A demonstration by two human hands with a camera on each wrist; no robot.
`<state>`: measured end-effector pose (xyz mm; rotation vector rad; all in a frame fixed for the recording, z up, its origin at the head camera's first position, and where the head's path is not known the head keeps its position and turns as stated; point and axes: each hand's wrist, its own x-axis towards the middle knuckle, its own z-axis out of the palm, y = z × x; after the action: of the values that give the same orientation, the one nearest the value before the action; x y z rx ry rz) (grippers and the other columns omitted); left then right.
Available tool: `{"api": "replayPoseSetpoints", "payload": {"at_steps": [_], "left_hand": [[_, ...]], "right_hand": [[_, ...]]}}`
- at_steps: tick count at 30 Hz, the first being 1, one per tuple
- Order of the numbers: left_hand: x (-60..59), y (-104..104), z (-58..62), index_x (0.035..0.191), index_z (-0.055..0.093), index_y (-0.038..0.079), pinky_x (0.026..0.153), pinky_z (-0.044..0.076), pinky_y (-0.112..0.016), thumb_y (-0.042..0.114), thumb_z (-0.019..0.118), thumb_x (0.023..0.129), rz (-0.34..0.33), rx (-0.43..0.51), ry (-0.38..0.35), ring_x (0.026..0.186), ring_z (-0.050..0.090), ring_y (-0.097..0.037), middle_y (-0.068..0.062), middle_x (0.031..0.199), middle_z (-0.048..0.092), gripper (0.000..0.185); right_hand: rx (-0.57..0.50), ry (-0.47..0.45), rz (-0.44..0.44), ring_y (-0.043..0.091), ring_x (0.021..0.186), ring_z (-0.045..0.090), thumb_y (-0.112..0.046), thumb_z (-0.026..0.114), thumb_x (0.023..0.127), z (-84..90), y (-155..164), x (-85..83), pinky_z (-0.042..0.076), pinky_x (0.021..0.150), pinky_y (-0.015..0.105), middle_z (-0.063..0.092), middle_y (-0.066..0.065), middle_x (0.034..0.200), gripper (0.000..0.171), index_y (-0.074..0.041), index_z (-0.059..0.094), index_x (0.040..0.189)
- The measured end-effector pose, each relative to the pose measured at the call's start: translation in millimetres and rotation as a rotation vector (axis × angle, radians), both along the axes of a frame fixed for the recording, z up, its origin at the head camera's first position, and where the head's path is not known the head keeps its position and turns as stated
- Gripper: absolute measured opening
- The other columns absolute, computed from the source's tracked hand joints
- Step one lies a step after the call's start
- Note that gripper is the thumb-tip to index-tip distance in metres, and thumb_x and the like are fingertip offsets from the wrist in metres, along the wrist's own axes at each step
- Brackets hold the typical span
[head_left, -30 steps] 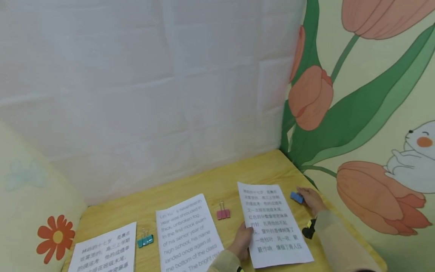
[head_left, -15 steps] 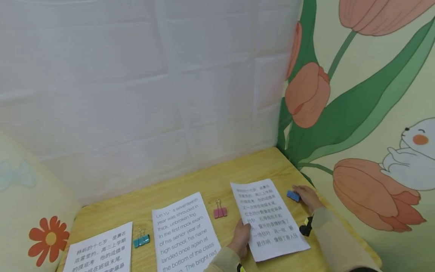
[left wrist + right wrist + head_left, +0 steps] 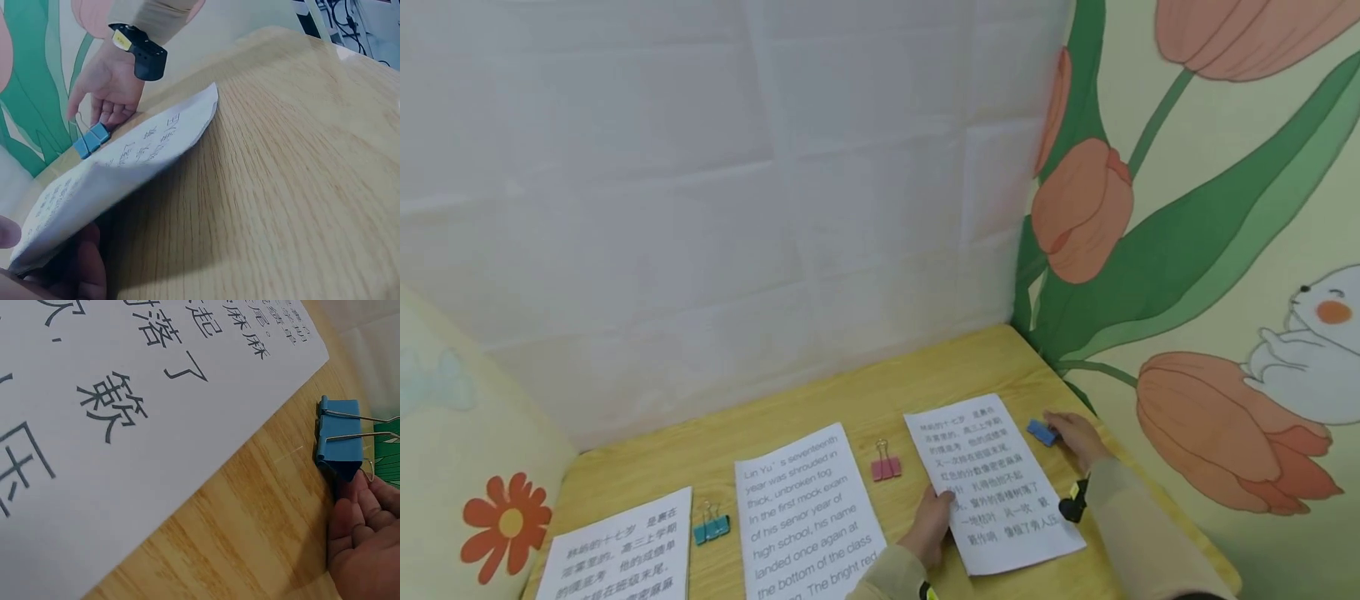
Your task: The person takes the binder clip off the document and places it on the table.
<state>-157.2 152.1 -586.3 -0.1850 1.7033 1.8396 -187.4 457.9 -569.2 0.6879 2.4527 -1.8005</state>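
Observation:
My left hand (image 3: 932, 521) pinches the left edge of the rightmost printed sheet (image 3: 992, 483) and lifts that edge a little off the wooden table (image 3: 850, 408). In the left wrist view the sheet (image 3: 125, 162) arches over my fingers (image 3: 87, 275). My right hand (image 3: 1075, 437) lies at the sheet's far right, its fingertips touching a blue binder clip (image 3: 1042, 432) on the table near the wall. The right wrist view shows the clip (image 3: 339, 440) just off the sheet's corner (image 3: 125, 425), fingertips (image 3: 356, 494) against its end. I see no thumb there.
A pink binder clip (image 3: 887, 468) lies left of the held sheet, then an English-text sheet (image 3: 805, 525), a teal clip (image 3: 711, 527) and another sheet (image 3: 617, 558). A white cloth wall (image 3: 737, 208) stands behind, and a tulip-painted wall (image 3: 1187, 250) closes the right side.
Both hands stay where they were, the left on the sheet's edge and the right at the blue clip. Only the head view has drifted slightly.

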Motion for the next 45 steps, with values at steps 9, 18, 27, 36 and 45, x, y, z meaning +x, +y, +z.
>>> {"api": "replayPoseSetpoints", "payload": {"at_steps": [9,18,27,36,45], "left_hand": [[-4.5,-7,2.4,0.152,0.027,-0.005,0.106,0.042,-0.048,0.017,0.049,0.105,-0.023,-0.017,-0.007,0.109,0.057,-0.026,-0.013,0.123,0.057,0.057],[-9.4,-11,-0.7,0.156,0.022,-0.009,0.112,0.036,-0.055,0.012,0.052,0.101,-0.011,-0.045,0.048,0.115,0.058,-0.028,-0.014,0.128,0.060,0.066],[-11.1,-16,0.5,0.157,0.023,-0.010,0.112,0.036,-0.058,0.012,0.052,0.101,0.002,-0.090,0.061,0.116,0.059,-0.032,-0.021,0.135,0.057,0.066],[-14.4,-17,12.9,0.156,0.017,-0.015,0.118,0.023,-0.062,0.008,0.050,0.101,-0.004,-0.044,0.134,0.143,0.032,-0.051,-0.036,0.156,0.029,0.068],[-14.1,-18,15.4,0.156,0.020,-0.014,0.117,0.028,-0.061,0.007,0.049,0.102,-0.005,-0.047,0.102,0.140,0.038,-0.048,-0.035,0.156,0.030,0.065]], "right_hand": [[-0.030,0.001,0.023,0.034,0.117,0.050,-0.037,0.055,0.107,-0.1,2,-0.4,0.042,0.102,0.044,0.054,0.027,0.130,0.068,0.019,0.041,0.144],[-0.069,0.007,0.002,0.030,0.112,0.049,-0.032,0.054,0.106,-4.1,0,0.6,0.041,0.103,0.044,0.056,0.018,0.121,0.062,0.019,0.044,0.139],[-0.042,-0.020,0.010,0.038,0.116,0.047,-0.030,0.049,0.109,-5.8,-3,1.8,0.039,0.105,0.049,0.053,0.024,0.120,0.052,0.018,0.047,0.129],[-0.073,-0.010,-0.003,0.043,0.127,0.039,-0.032,0.047,0.110,-3.8,-5,-4.8,0.029,0.117,0.055,0.044,0.031,0.131,0.063,0.021,0.038,0.141],[-0.047,0.008,-0.003,0.042,0.124,0.043,-0.031,0.049,0.109,-7.2,-3,-1.8,0.033,0.114,0.054,0.048,0.031,0.128,0.061,0.021,0.041,0.140]]}}
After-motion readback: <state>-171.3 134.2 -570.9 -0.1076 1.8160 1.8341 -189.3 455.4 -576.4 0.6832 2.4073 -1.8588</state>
